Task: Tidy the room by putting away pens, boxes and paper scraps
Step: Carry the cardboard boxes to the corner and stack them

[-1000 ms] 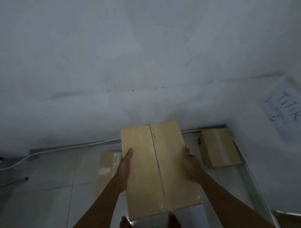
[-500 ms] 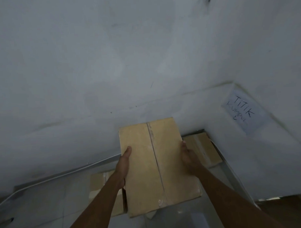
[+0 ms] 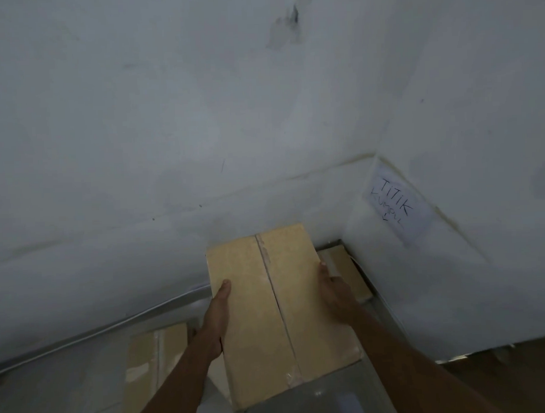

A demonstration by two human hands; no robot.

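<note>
I hold a closed brown cardboard box (image 3: 281,314) with a taped centre seam out in front of me, above the floor. My left hand (image 3: 218,319) grips its left side, thumb on top. On the right side my right hand (image 3: 334,292) clasps the edge. Below it, two more cardboard boxes lie on the floor: one to the left (image 3: 150,365) and one in the corner to the right (image 3: 347,271), partly hidden by the held box.
A white wall fills the view and meets a second wall at the right corner. A paper sign (image 3: 396,206) with handwriting hangs on the right wall. A white cable (image 3: 114,326) runs along the wall base. The floor is grey tile (image 3: 55,396).
The view has tilted up and swung toward the right corner. The held box stays in both hands and now hangs closer to the corner box. My feet have left the frame.
</note>
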